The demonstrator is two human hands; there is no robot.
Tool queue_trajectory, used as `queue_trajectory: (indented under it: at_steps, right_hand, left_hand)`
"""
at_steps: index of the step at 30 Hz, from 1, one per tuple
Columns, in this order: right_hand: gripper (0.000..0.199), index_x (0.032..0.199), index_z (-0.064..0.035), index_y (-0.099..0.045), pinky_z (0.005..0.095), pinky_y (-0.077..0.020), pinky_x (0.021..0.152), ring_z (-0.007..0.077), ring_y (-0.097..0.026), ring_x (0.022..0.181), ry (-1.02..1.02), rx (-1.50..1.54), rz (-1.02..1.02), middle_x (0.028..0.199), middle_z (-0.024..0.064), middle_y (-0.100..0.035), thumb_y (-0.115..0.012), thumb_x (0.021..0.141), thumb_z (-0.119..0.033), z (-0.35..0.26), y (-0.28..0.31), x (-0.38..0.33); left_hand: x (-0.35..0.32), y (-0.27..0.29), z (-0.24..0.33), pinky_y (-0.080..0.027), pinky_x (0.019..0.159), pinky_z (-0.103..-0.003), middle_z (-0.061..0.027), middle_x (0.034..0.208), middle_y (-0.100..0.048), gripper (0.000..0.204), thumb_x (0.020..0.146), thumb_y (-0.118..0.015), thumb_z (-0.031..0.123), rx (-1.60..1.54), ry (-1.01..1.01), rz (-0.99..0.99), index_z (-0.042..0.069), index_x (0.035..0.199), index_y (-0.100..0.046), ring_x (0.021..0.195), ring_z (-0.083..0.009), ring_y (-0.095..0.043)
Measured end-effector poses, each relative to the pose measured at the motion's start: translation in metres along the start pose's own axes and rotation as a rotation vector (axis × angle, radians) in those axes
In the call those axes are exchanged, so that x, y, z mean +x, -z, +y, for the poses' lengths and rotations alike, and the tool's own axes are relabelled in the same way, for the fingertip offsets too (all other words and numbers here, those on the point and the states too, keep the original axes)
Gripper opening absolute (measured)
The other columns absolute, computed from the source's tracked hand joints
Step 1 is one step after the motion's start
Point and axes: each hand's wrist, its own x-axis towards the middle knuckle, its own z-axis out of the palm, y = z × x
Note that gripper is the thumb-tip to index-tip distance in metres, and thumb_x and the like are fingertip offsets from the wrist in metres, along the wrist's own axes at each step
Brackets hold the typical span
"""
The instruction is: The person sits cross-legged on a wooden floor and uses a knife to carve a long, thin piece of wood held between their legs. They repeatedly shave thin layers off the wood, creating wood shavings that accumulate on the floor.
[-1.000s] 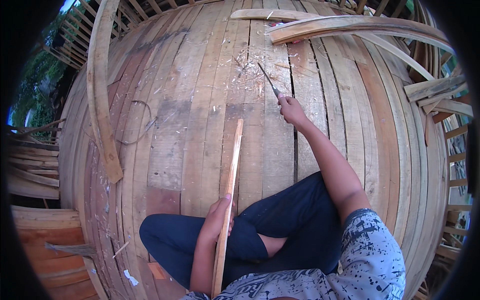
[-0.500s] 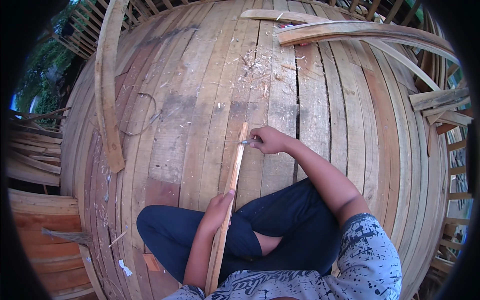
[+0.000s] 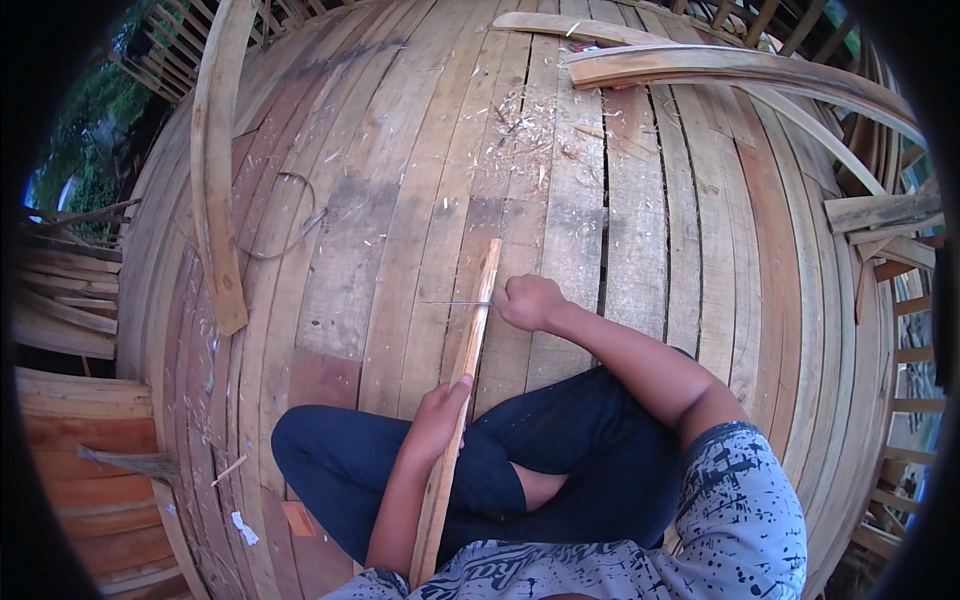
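A long thin wooden slat (image 3: 470, 350) runs from my lap out over the plank floor. My left hand (image 3: 437, 412) grips it near its middle, beside my crossed legs in dark blue trousers. My right hand (image 3: 527, 301) is closed on the handle of a knife. The thin blade (image 3: 455, 303) lies across the slat near its far end, pointing left.
I sit on a floor of wooden planks (image 3: 640, 230). Wood shavings (image 3: 530, 125) lie scattered ahead. Long curved boards (image 3: 215, 160) lie at the left and across the top right (image 3: 720, 65). A wire loop (image 3: 290, 215) rests on the floor. Stacked timber (image 3: 70, 470) is at the lower left.
My right hand has come back from far ahead with the knife and set the blade across the slat, then slid it down toward me. The left hand keeps hold of the slat.
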Motion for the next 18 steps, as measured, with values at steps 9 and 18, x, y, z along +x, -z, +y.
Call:
queue_trajectory:
  at_steps: [9, 18]
  right_hand:
    - [0.048, 0.071, 0.0011, -0.07, 0.0516, -0.0541, 0.077, 0.0422, -0.068, 0.077, 0.104, -0.056, 0.177, 0.077, 0.0247, -0.069, -0.044, 0.092, -0.034, -0.004, -0.006, 0.005]
    - [0.043, 0.059, -0.0028, -0.065, 0.0517, -0.0541, 0.064, 0.0435, -0.065, 0.061, 0.234, -0.151, 0.439, 0.064, 0.0229, -0.064, -0.048, 0.088, -0.029, 0.005, -0.015, 0.023]
  left_hand:
    - [-0.001, 0.005, -0.002, -0.045, 0.042, -0.031, -0.0062, 0.059, -0.052, 0.055, 0.1, -0.052, 0.054, -0.024, 0.046, -0.015, 0.0, 0.094, -0.059, 0.043, -0.0172, -0.054]
    - [0.009, 0.006, -0.005, -0.045, 0.042, -0.032, -0.0066, 0.06, -0.052, 0.055, 0.099, -0.052, 0.055, -0.14, 0.078, -0.042, 0.001, 0.092, -0.059, 0.044, -0.0174, -0.055]
